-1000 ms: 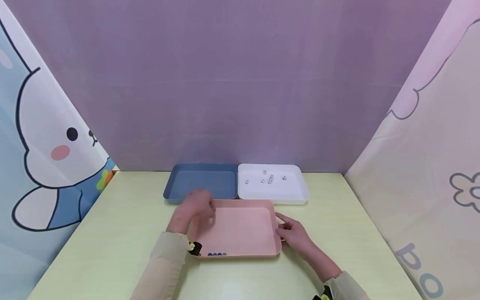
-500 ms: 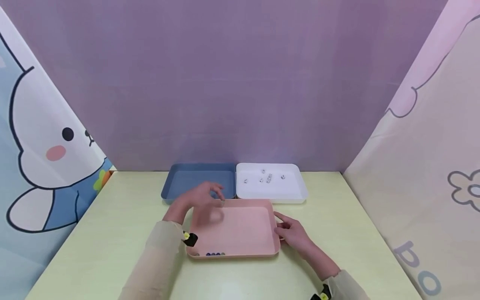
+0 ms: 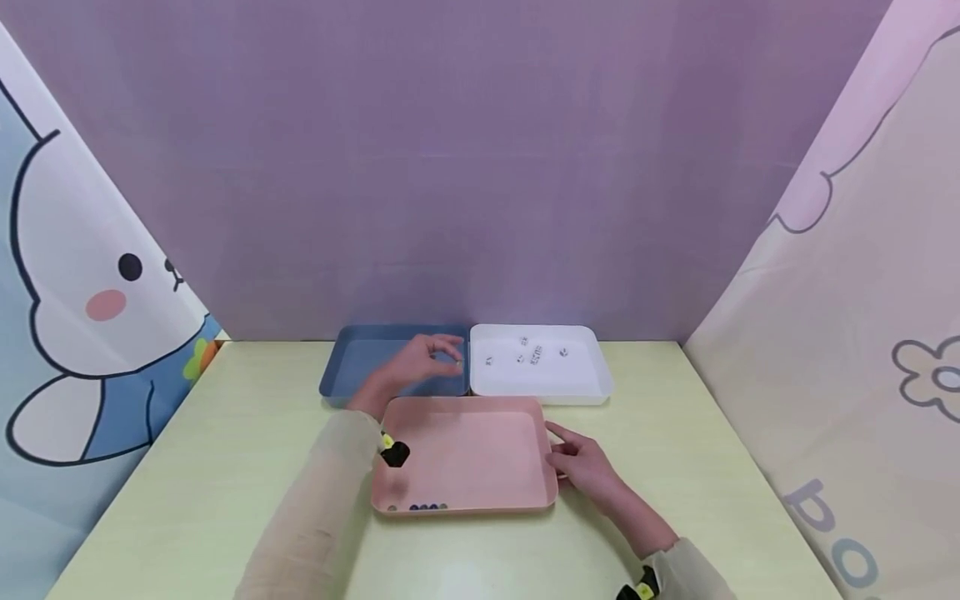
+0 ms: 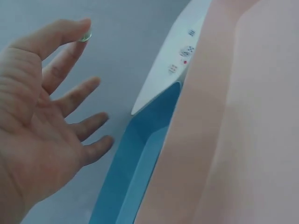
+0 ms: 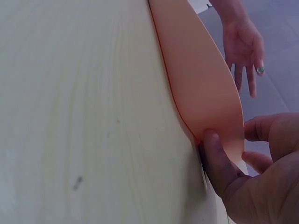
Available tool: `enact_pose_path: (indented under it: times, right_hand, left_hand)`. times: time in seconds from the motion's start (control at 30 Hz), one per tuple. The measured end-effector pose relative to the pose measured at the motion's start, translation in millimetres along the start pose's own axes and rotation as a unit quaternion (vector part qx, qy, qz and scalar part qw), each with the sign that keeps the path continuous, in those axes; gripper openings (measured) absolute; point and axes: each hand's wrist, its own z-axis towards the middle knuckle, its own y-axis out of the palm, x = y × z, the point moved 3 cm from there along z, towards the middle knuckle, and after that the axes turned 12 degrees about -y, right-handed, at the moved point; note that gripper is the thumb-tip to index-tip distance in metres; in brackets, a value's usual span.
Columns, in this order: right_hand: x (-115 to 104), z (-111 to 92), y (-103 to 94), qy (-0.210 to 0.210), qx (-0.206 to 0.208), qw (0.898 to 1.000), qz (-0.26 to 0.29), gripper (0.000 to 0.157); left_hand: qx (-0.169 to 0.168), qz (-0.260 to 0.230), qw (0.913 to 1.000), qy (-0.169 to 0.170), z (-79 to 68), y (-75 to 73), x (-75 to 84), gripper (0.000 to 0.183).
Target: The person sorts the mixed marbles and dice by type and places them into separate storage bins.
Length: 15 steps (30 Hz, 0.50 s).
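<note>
Between thumb and index finger my left hand (image 3: 420,364) pinches a small clear greenish marble (image 4: 85,36), its other fingers spread. The hand is above the blue tray (image 3: 356,358), near the white tray's left edge. My right hand (image 3: 588,471) holds the right side of a pink tray (image 3: 480,454); in the right wrist view its fingertips (image 5: 212,137) press on the outer wall near a corner. Along the pink tray's near wall lie several dark blue marbles (image 3: 428,507) and a paler marble (image 3: 392,508) in the left corner.
A white tray (image 3: 585,379) stands beside the blue one at the back, with several small dice (image 3: 536,355) in it. All trays rest on a pale wooden table (image 3: 660,417). A purple backdrop (image 3: 480,167) rises behind, with printed cloths at both sides.
My left hand has risen out of the pink tray with the marble and moved away and to the right, over the blue tray. The right hand stays at the pink tray's side.
</note>
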Motion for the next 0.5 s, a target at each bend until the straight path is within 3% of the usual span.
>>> enact_pose_path:
  times: [0.3, 0.5]
  right_hand:
    - [2.4, -0.1, -1.6, -0.006, -0.009, 1.000, 0.008, 0.059]
    - [1.5, -0.5, -1.9, -0.009, -0.017, 1.000, 0.014, 0.059]
  left_hand:
    - [0.084, -0.049, 0.9952, 0.013, 23.6, 10.0, -13.1, 0.028]
    - [0.138, -0.093, 0.9858, -0.017, 29.7, 14.8, -25.7, 0.025]
